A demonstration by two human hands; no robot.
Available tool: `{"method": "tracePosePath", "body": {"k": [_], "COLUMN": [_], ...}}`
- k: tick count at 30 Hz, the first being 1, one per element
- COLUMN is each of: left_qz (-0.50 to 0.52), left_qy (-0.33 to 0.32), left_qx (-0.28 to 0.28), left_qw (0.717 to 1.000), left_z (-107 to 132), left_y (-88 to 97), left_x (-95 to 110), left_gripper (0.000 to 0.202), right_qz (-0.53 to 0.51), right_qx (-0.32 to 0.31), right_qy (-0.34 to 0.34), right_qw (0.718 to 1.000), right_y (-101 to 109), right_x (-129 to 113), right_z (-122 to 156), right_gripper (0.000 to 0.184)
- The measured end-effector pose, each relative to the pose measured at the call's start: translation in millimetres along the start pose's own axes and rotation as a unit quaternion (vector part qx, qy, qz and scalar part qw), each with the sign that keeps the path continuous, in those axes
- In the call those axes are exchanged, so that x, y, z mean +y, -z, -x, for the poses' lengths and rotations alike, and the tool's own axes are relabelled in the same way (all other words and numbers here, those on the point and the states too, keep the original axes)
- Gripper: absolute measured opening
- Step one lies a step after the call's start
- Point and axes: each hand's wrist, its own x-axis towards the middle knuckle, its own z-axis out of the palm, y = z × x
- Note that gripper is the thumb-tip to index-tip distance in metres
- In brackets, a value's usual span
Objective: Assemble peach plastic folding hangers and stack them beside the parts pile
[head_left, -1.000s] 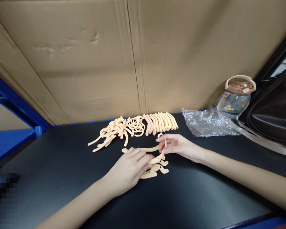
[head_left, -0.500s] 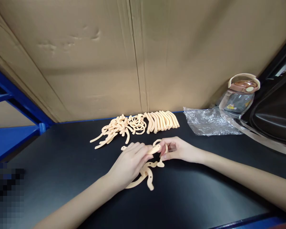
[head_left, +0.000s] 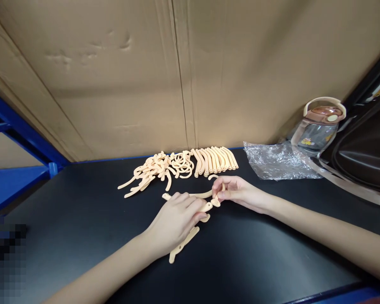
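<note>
1. Brown cardboard (head_left: 129,84) stands behind the black table (head_left: 82,211), where the heap, row, plastic and bottle rest.
2. Both arms reach over it. The left hand (head_left: 179,219) grips a pale bar (head_left: 206,207) between thumb and fingers, its end poking out toward the other hand. The right hand (head_left: 237,192) pinches a pale hook (head_left: 215,203).
3. Clear plastic (head_left: 267,160) lies crumpled at the back right; whether it is a bag, or has anything inside, cannot be told.
4. The see-through bottle (head_left: 318,131) is lidded and upright beside it; its contents cannot be made out.
5. The heap (head_left: 153,169) is loose and tangled; the row (head_left: 213,161), right of it, is neatly lined up.
6. Under the left hand, the lower piece (head_left: 184,245) has turned from a broad curve to a narrow edge.
7. Half a second ago the hook's foot hung below the bar's end; now the two sit just beside each other, close enough, it seems, to be matched. Whether they touch is unclear.
</note>
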Motion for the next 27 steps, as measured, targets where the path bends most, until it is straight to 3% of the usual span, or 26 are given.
{"method": "tracePosePath", "body": {"k": [5,21,27], "left_qz": [0.015,0.021,-0.007], "left_qy": [-0.005,-0.018,0.005], "left_qx": [-0.005,-0.010,-0.021], "left_qw": [1.000,1.000,1.000], "left_z": [-0.4,-0.4,1.8], "left_y": [-1.8,-2.2,-5.9], "left_x": [-1.4,-1.8,-1.4], "left_gripper": [0.033,0.025,0.027], "right_qz": [0.024,0.055,0.095], "right_qx": [-0.005,-0.021,-0.011], "right_qy": [-0.004,-0.004,0.003], "right_qw": [1.000,0.998,0.995], "right_y": [1.6,0.7,1.4], "right_x": [3.9,4.6,9.2], "right_z": [0.4,-1.2,-3.2], "right_gripper": [0.023,0.018,0.021]}}
